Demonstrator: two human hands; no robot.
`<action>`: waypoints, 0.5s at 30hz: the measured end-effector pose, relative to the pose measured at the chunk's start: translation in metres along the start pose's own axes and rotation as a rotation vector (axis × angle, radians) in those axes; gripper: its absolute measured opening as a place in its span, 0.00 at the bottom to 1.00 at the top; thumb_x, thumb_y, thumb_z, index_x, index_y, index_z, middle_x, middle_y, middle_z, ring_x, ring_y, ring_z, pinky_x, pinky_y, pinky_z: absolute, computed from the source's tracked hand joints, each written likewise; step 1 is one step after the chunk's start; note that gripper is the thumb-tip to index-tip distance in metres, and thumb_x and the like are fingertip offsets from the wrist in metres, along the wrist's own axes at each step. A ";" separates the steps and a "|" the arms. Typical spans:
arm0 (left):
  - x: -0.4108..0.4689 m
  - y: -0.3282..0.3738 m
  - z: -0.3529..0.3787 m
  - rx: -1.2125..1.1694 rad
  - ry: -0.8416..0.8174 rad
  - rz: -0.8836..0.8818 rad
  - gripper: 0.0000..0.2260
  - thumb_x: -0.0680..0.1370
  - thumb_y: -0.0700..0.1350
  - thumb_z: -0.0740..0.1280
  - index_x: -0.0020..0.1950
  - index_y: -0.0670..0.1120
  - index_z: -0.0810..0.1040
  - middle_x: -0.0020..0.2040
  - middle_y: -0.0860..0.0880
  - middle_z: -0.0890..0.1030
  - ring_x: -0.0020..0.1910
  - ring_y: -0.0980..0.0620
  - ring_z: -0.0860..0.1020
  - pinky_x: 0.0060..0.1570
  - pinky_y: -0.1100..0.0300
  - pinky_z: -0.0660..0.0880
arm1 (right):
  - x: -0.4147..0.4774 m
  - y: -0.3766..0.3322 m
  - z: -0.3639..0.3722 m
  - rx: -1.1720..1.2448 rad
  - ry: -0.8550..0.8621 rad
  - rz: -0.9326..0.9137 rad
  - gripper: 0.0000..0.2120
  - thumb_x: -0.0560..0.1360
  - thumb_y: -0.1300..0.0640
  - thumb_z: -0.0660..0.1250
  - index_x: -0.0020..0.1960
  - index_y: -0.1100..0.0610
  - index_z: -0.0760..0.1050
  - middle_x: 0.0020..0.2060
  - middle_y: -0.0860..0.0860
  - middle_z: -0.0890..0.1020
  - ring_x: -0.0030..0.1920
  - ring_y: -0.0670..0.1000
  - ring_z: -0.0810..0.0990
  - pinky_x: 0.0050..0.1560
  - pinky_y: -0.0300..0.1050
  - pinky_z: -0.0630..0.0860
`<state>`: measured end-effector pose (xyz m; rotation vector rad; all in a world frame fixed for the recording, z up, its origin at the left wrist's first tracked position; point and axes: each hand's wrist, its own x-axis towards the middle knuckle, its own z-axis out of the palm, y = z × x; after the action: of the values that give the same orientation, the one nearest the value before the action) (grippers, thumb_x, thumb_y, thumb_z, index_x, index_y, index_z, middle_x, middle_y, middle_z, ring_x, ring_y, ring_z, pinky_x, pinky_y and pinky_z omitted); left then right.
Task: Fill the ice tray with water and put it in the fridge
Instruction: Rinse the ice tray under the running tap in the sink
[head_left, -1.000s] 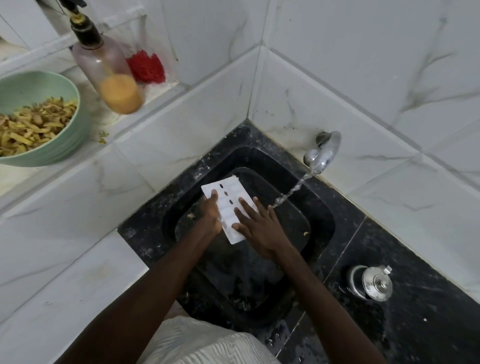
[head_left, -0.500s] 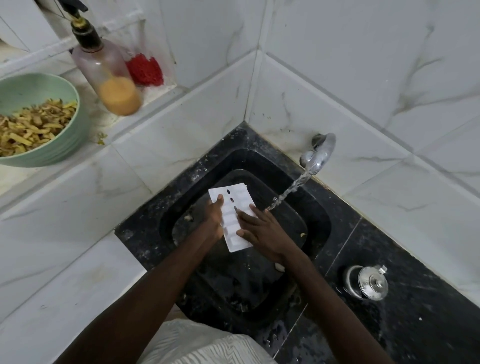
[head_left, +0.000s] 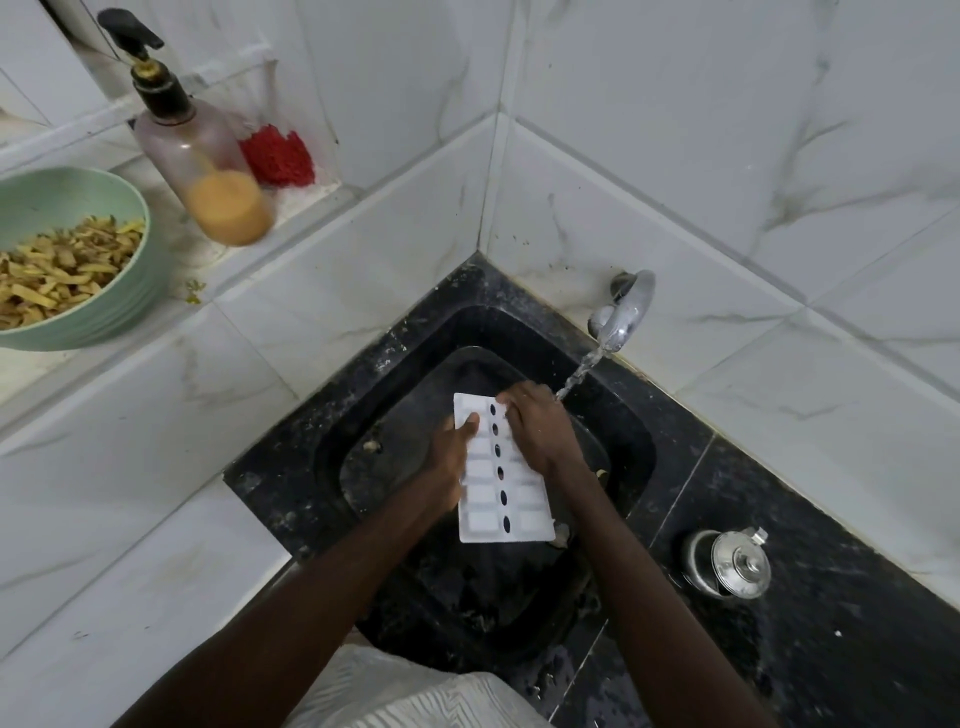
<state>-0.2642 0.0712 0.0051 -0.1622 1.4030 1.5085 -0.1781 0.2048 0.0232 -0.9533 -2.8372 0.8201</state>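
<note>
Sink (head_left: 332, 467), black, centre frame; tap (head_left: 621, 312) upper right, running. Tray (head_left: 496, 467) now turned lengthwise over basin, more of it showing than half second ago. Stream lands at right hand (head_left: 540, 428), beside tray's top corner; filling likely just starting. Right hand has slid up, palm pressing tray's right edge. Left hand (head_left: 452, 457) still clamps left edge, thumb on top.

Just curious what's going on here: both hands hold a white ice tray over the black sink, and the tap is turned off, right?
Not quite. The head view shows the tap running, a stream falling toward the right hand. The rest holds: both hands, left hand included, hold the white ice tray over the black sink.
</note>
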 end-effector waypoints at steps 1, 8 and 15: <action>0.000 -0.003 0.000 0.019 -0.012 -0.006 0.14 0.84 0.49 0.65 0.65 0.41 0.79 0.54 0.39 0.86 0.50 0.38 0.86 0.48 0.41 0.84 | -0.001 0.003 -0.001 0.035 0.003 0.031 0.15 0.83 0.54 0.56 0.58 0.53 0.80 0.57 0.52 0.80 0.57 0.52 0.76 0.60 0.51 0.72; -0.001 -0.011 0.002 0.069 0.000 -0.017 0.16 0.83 0.51 0.67 0.65 0.43 0.79 0.53 0.40 0.87 0.51 0.37 0.86 0.51 0.39 0.83 | -0.005 0.005 0.010 0.042 -0.008 0.051 0.14 0.84 0.53 0.55 0.55 0.55 0.80 0.54 0.52 0.78 0.54 0.51 0.75 0.58 0.50 0.71; -0.006 -0.011 0.008 0.035 -0.075 -0.046 0.15 0.84 0.49 0.64 0.64 0.41 0.80 0.57 0.37 0.85 0.56 0.35 0.84 0.57 0.35 0.80 | -0.008 0.015 0.008 0.073 0.066 0.152 0.18 0.83 0.50 0.51 0.55 0.55 0.78 0.52 0.52 0.80 0.55 0.53 0.76 0.59 0.49 0.73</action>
<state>-0.2489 0.0721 0.0049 -0.1146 1.3567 1.4369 -0.1654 0.2069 0.0104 -1.1742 -2.6861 0.8811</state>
